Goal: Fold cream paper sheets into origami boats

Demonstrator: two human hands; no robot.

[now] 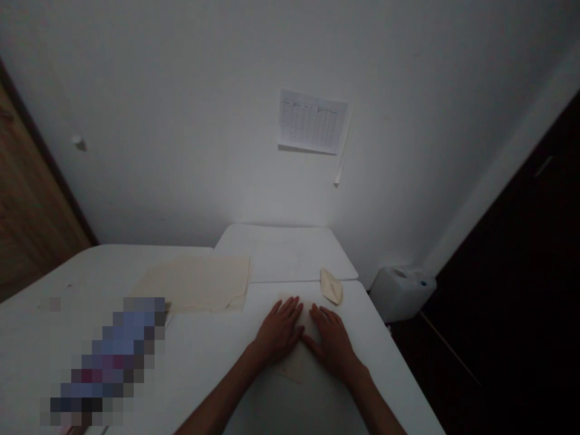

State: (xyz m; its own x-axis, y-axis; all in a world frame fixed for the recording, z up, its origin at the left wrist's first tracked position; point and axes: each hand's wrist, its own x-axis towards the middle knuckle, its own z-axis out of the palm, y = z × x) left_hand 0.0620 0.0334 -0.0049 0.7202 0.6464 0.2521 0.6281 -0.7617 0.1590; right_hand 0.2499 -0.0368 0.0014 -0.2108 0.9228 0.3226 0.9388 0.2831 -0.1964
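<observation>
Both hands lie flat, palms down, on a thin beige sheet (292,370) that looks like paper or cloth on the white table. My left hand (281,329) has its fingers stretched forward over the sheet's left part. On the sheet's right part rests my right hand (328,338), fingers spread, its thumb close to the left thumb. Much of the sheet is hidden under the hands. Just beyond the right fingertips sits a small folded beige piece (331,286). To the left lies a larger beige sheet (203,281) with a torn or creased front corner.
The white table (203,374) meets another white table (281,251) by the wall. A blurred-out object (113,356) lies at the left. On the wall hangs a printed chart (312,121). A whitish plastic container (401,293) stands beyond the table's right edge.
</observation>
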